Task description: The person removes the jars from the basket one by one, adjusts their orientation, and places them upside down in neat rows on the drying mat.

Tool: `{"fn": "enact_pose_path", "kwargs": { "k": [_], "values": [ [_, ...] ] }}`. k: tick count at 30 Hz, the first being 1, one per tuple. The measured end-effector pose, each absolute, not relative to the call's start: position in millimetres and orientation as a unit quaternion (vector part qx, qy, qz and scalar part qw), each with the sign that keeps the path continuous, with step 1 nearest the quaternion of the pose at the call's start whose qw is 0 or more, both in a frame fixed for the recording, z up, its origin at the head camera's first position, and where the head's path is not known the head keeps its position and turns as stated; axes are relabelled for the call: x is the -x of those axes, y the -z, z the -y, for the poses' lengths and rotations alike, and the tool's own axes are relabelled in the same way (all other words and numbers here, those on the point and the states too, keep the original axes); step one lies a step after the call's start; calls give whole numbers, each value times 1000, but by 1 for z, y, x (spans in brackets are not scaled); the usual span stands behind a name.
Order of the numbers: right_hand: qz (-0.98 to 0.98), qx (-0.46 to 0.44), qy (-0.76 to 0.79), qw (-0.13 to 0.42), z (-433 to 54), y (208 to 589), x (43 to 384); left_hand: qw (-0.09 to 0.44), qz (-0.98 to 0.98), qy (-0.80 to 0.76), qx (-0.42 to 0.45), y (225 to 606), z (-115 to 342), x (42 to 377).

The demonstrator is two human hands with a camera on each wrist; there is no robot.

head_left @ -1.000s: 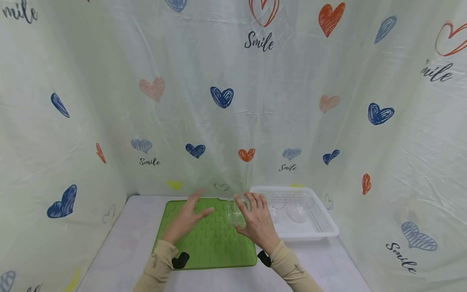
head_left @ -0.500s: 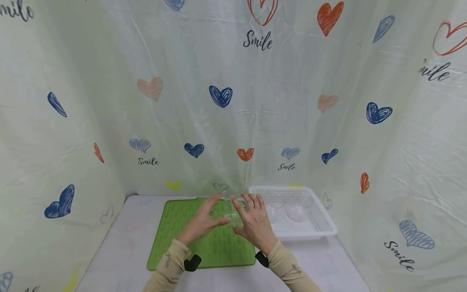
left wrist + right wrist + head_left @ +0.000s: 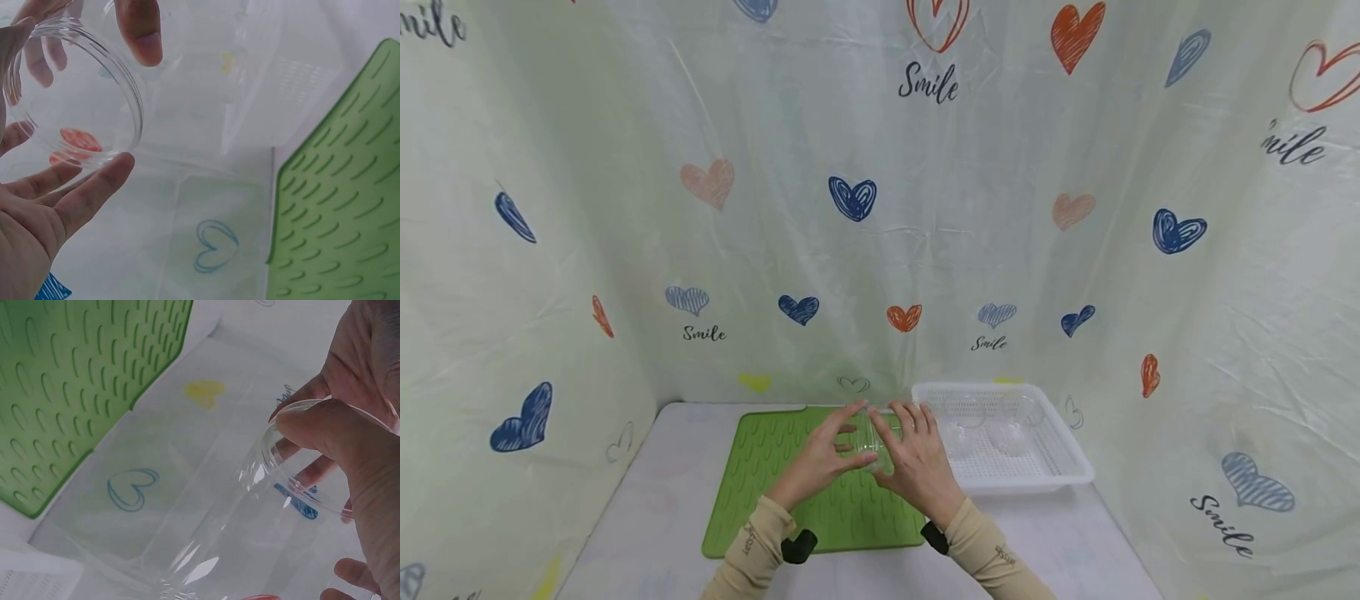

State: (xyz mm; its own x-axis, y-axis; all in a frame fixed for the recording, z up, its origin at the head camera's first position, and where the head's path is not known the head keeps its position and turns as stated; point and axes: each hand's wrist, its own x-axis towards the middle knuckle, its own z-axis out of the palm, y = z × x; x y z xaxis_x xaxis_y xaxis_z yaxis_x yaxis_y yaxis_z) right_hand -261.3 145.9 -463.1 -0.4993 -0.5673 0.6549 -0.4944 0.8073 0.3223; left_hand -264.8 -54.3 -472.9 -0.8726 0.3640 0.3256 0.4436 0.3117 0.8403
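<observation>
A clear round jar (image 3: 867,437) lies on its side in the air above the green mat (image 3: 820,517), its rimmed end toward the left. My right hand (image 3: 925,458) holds it from the right, thumb below and fingers above. From the left, my left hand (image 3: 816,462) has its thumb and fingers around the rimmed end. In the left wrist view, the left fingertips touch the clear rim (image 3: 139,119). The right wrist view shows the right thumb (image 3: 319,425) across the jar's near edge. The right hand hides much of the jar in the head view.
A white perforated basket (image 3: 1075,471) stands to the right with several clear round things (image 3: 1011,437) in it. White cloth (image 3: 655,492) covers the table. A heart-printed curtain (image 3: 925,267) encloses the back and sides.
My left hand has moved right from over the mat to the jar and now takes its rimmed end. My right hand and the jar have shifted slightly left.
</observation>
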Motion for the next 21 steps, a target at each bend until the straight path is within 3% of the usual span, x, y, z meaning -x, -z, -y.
{"fn": "enact_pose_path", "kwargs": {
  "k": [21],
  "values": [
    [846, -338, 15, 411, -149, 461, 261, 55, 801, 547, 238, 475, 66, 262]
  ]
}}
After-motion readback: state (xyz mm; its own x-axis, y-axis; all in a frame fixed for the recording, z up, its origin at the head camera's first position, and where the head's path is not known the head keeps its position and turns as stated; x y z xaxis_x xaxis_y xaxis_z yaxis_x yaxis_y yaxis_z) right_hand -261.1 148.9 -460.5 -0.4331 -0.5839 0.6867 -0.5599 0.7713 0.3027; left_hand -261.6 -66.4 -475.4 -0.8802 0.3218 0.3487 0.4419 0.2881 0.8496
